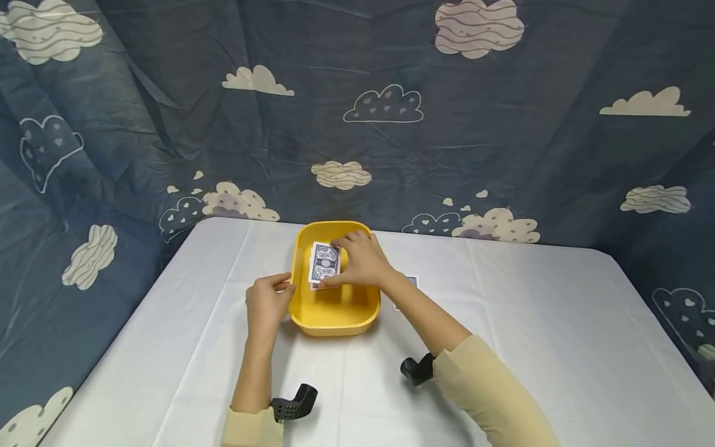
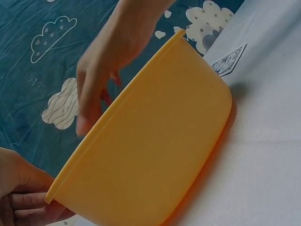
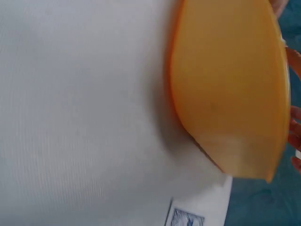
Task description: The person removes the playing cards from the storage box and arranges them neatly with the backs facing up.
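Observation:
A yellow plastic basin [image 1: 335, 323] stands on the white-covered table, and blue-backed playing cards [image 1: 325, 262] lie overlapped inside it. My left hand [image 1: 268, 302] pinches the basin's left rim; the left wrist view shows thumb and fingers on either side of that rim. Reaching in over the right side, my right hand [image 1: 360, 257] grips the top card, thumb at its near edge and fingers at its far edge. In the left wrist view the basin wall [image 2: 141, 132] hides the cards and the right fingertips.
Another playing card [image 1: 413, 281] lies on the table right of the basin, partly behind the right forearm; the right wrist view catches this card's corner [image 3: 187, 219]. The white tablecloth [image 1: 530, 347] spreads around the basin. A dark cloud-patterned curtain [image 1: 385, 180] hangs behind the table.

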The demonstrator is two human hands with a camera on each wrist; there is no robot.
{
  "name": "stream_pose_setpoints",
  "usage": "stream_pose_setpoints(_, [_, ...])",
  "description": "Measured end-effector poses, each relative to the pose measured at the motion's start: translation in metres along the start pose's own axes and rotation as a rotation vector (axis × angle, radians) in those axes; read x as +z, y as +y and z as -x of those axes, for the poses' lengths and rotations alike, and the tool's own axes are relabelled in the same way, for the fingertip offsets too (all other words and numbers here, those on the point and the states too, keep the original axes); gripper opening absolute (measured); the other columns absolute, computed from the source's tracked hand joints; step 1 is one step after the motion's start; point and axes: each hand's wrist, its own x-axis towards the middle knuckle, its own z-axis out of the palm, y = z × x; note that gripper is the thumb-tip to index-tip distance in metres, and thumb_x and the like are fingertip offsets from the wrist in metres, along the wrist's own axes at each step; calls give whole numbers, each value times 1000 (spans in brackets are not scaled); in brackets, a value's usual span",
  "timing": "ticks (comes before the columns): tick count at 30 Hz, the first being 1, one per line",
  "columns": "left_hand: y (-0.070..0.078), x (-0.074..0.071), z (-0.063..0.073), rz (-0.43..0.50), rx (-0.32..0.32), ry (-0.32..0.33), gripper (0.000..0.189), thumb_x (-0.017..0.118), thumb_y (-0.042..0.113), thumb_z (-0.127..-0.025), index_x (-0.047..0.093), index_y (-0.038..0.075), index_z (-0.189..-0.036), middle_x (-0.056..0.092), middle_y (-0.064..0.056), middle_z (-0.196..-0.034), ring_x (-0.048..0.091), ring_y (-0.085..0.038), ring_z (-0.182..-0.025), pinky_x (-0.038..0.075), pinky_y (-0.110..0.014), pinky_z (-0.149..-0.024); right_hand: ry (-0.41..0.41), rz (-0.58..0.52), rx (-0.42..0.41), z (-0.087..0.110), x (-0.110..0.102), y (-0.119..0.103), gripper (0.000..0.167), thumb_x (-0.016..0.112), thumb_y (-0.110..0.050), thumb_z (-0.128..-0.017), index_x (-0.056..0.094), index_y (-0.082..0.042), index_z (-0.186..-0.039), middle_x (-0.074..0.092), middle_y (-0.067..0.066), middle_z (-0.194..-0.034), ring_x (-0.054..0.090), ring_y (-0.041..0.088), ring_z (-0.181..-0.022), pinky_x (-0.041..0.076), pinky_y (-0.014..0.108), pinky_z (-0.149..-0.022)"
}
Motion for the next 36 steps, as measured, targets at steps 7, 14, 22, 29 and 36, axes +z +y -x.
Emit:
stream_pose_setpoints(7, [-1,1,0,-5,-13,-6,28,67,9,-80,68,2,-108,70,-16,-94,65,-31,-94,50,-40,-84,127,-45,45,26,-24,28,89,73,-68,-55,57,-15,-125,55,5,-121,42,23,-111,33,38,-88])
stream_pose_setpoints(14, [-2,0,0,-12,-25,-6,28,67,10,-81,68,4,-108,70,-16,-95,64,-31,-95,48,-41,-86,127,-17,148,59,-40,78,90,73,-68,-56,55,-13,-126,53,11,-125,42,29,-116,31,47,-94])
stream_pose_setpoints(22, [-1,1,0,-5,-40,-16,29,67,11,-82,68,4,-110,70,-16,-97,65,-30,-93,50,-40,-82,28,70,241,99,-56,143,95,75,-67,-53,55,-9,-126,51,18,-126,42,36,-117,32,52,-92])
stream_pose_setpoints(29, [-1,0,2,-4,-20,0,29,67,10,-80,68,3,-109,70,-17,-95,65,-31,-92,49,-40,-83,-152,104,197,125,-56,172,93,75,-66,-52,56,-8,-122,54,19,-124,46,37,-113,35,53,-89])
stream_pose_setpoints(36, [-1,1,0,-3,-22,3,29,67,11,-81,68,3,-108,70,-17,-95,65,-31,-92,50,-40,-83,-190,78,163,131,-44,171,87,79,-59,-52,58,-7,-119,56,15,-119,48,35,-107,35,51,-85])
